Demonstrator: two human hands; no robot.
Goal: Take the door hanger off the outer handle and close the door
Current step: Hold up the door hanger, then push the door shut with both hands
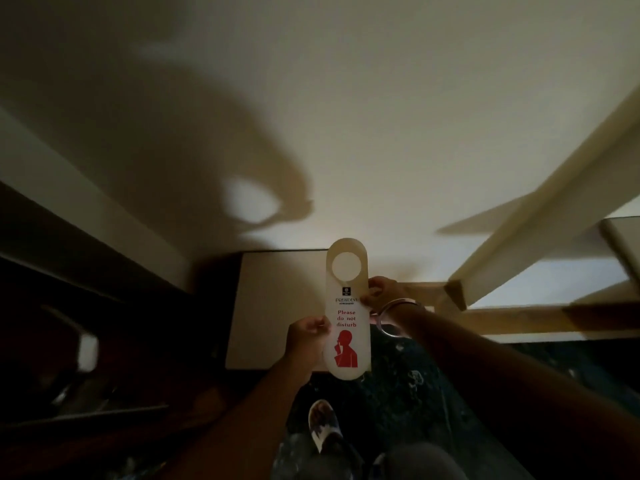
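A white door hanger (347, 296) with red "Please do not disturb" lettering and a red figure is held upright in front of me, its round hole at the top. My left hand (306, 341) pinches its left edge near the middle. My right hand (382, 294), with a metal bangle on the wrist, pinches its right edge a little higher. No door handle is visible. A pale door edge or frame (540, 216) slants up on the right.
A cream wall (346, 116) fills the upper view and carries my shadow. Dark furniture (69, 341) stands at the left. A dark patterned carpet (398, 393) lies below, with my shoe (323, 424) on it. A pale panel (273, 306) sits behind the hanger.
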